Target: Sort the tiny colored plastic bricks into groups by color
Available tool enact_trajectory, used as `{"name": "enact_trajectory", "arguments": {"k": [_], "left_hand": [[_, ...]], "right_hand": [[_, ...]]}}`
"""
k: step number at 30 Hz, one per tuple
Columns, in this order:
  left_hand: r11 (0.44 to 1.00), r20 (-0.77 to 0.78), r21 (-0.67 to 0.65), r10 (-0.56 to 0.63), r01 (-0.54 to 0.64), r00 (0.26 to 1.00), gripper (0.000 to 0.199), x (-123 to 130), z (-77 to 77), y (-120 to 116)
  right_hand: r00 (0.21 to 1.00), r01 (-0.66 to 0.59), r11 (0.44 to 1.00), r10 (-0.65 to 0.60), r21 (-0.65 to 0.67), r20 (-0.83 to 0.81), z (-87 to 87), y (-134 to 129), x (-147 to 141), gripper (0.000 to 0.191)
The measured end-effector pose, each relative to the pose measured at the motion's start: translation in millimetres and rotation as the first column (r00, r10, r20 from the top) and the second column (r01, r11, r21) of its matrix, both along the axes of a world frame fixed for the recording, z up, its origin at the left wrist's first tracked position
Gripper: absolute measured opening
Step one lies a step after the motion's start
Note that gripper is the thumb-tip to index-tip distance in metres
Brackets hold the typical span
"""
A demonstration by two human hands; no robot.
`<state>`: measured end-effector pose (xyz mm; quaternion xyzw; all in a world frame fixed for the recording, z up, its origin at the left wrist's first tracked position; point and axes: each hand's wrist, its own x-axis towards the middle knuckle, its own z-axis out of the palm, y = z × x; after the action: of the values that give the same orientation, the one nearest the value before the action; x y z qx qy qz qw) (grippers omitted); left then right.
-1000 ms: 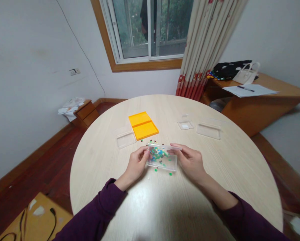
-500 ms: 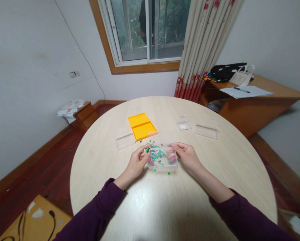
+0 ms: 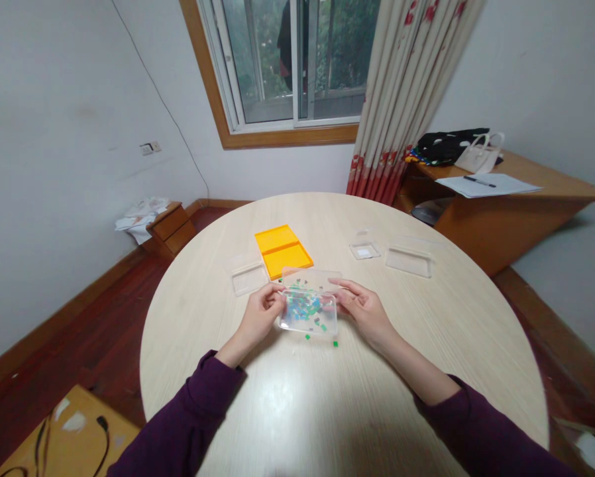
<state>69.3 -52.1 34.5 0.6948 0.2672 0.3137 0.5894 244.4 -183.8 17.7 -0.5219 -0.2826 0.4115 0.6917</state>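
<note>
A clear plastic box (image 3: 307, 326) with its hinged lid (image 3: 310, 275) raised is held over the middle of the round table. My left hand (image 3: 258, 315) pinches its left edge. At the right edge, my right hand (image 3: 367, 310) grips with the thumb near the rim, its index finger reaching along the lid's side. Small green, blue and dark pieces (image 3: 305, 307) show through the clear plastic; whether they lie inside or under it I cannot tell. Two green pieces, one of them a small green block (image 3: 336, 344), lie on the table just in front of the box.
Behind the box lies an open yellow case (image 3: 287, 255). A clear box (image 3: 249, 278) stands left of it; at the right are a small clear box (image 3: 364, 251) and a longer clear box (image 3: 409, 261). The round table (image 3: 297, 411) is near a desk (image 3: 536, 179) and curtain (image 3: 391, 99).
Both hands have shifted the clear box a little to the left, and its lid leans differently. My right index finger is straighter along the lid. The loose pieces in front have stayed put.
</note>
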Motion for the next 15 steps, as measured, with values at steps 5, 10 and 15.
{"name": "enact_trajectory", "arguments": {"k": [5,10,15], "left_hand": [[0.914,0.156,0.155,0.352,-0.375,0.923,0.023,-33,17.8,47],[0.651,0.302,0.002,0.723,-0.759,0.621,0.025,-83,16.3,106],[0.507,-0.008,0.039,0.862,-0.861,0.507,0.02,-117,-7.7,144]], "right_hand": [[0.998,0.055,0.998,-0.055,0.014,0.001,-4.2,0,5,0.056],[0.991,0.117,0.993,-0.116,-0.001,0.071,-11.9,2,8,0.053],[0.986,0.116,0.993,-0.115,-0.008,0.125,-14.2,2,8,0.053]]}}
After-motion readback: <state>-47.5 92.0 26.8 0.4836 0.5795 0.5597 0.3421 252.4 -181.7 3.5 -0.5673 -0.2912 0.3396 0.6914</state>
